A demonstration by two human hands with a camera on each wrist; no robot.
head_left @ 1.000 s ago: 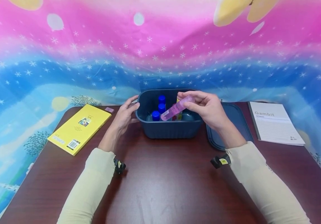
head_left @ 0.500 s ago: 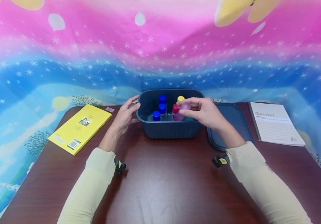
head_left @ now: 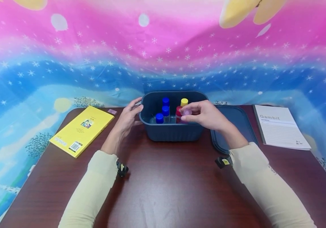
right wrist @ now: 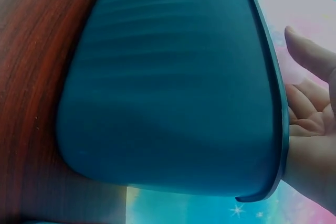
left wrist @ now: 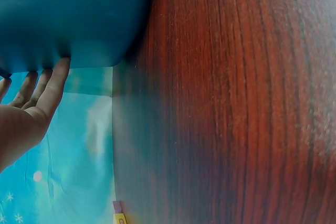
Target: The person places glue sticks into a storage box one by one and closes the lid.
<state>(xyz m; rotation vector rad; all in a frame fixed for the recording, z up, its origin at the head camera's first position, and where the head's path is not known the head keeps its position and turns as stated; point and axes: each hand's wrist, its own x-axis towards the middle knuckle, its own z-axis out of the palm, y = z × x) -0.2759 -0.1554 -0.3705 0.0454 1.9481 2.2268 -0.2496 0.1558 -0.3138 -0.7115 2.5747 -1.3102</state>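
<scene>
Right hand (head_left: 208, 114) pinches pink bottle (head_left: 186, 113) in bin (head_left: 174, 133); left hand (head_left: 127, 117) steadies bin

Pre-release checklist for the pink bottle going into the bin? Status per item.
1. Left hand steadying the bin at its left wall: ok.
2. Right hand pinching the pink bottle by its top: ok.
3. Pink bottle upright inside the bin: ok.
4. Bottle base seated on the bin floor: cannot tell, wall hides it.
5. Clearance from the red-capped bottle beside it: cannot tell, they look very close.
6. Lid lying flat on the table to the right of the bin: ok.
</scene>
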